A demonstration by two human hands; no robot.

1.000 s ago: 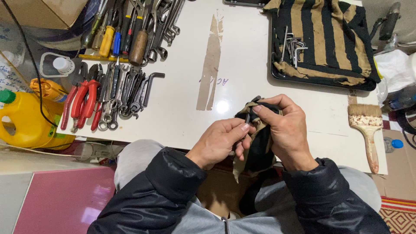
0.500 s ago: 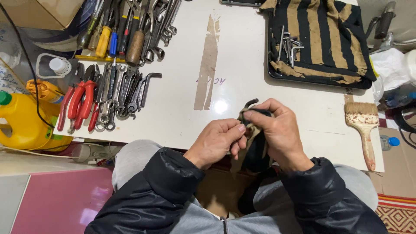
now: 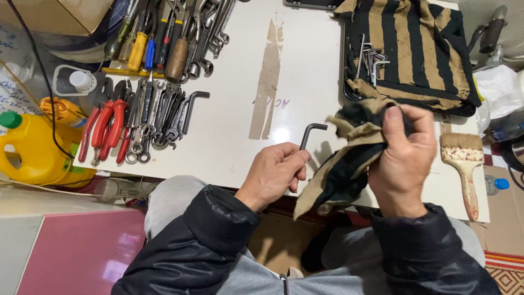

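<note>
Head view, from the left edge inward: a yellow jug (image 3: 27,147) with a green cap stands off the white table (image 3: 234,109), then red-handled pliers (image 3: 103,131) and a row of spanners (image 3: 158,117) lie on its near left part, with screwdrivers (image 3: 142,46) above them. Toward the middle, the left hand (image 3: 275,172) is closed around the long leg of a black hex key (image 3: 308,136), whose short bent end points up and to the right above the table's near edge. That key looks small, stiff and light, smooth steel that could slip if oily, so it is best taken along the long leg, as the fingers pinch it now. The left wrist is bent slightly inward, the dark sleeve coming up from the lap. To its right, the right hand (image 3: 406,158) is clenched on a black and tan striped rag (image 3: 344,164), thumb on top, the soft cloth bunched and hanging down limply toward the knees; it is apart from the key. Behind it more striped cloth (image 3: 420,49) fills a tray holding other hex keys (image 3: 368,57), and a paintbrush (image 3: 464,164) lies at the far right.
</note>
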